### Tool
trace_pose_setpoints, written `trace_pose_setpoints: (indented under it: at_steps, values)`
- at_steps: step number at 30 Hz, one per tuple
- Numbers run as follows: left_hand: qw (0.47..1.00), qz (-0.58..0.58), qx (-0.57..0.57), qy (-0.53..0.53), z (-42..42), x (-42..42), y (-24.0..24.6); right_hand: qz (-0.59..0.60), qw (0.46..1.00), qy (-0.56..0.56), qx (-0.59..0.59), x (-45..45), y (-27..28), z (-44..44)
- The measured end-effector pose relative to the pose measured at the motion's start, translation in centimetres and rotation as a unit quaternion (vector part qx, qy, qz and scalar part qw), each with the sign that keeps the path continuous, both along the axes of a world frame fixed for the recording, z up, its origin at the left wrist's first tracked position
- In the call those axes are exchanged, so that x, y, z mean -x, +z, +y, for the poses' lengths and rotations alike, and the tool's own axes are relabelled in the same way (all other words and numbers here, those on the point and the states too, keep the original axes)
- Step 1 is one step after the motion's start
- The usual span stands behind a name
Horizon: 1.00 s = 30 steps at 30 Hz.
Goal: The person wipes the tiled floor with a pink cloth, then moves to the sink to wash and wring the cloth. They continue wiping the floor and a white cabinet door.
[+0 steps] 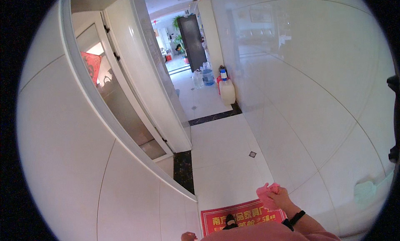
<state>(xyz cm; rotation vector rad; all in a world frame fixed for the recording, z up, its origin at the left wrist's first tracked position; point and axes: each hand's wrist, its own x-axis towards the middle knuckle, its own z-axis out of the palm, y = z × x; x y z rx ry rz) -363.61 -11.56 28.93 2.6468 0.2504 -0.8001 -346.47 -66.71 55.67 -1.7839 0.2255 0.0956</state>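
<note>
A crumpled pink cloth (267, 195) is bunched in my right hand (281, 198), in front of my body at the lower right. A dark band circles that wrist. Only part of my left hand (188, 236) shows at the bottom edge, close to my pink clothing; its fingers are too cut off to read. Beneath me lies a red doormat (215, 214) with yellow writing, and a dark shoe (230, 220) rests on it.
Glossy tiled walls flank a corridor. A glass-panelled door (125, 116) stands at the left beside a black stone threshold (183, 170). Farther on are a white plastic jerrycan (227, 91), a blue water jug (207, 77) and a dark door (193, 42). A pale green object (365, 192) is at the right.
</note>
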Motion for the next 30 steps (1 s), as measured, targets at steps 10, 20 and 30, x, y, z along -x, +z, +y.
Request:
trace_pose_setpoints:
  at_steps: [10, 20, 30]
  values:
    - [0.897, -0.119, 0.32, 0.281, -8.8, -27.3, 13.1, 0.0, 0.995, -0.07, -0.076, -14.9, 1.4, 2.7]
    - [0.974, -0.129, 0.075, 0.171, -8.7, -41.8, 9.0, -0.035, 0.983, 0.017, 0.18, -34.3, -5.3, -2.0]
    - [0.974, -0.117, 0.021, 0.192, -5.0, -49.0, 3.6, 0.097, 0.993, 0.06, -0.007, -55.7, -1.6, -1.1]
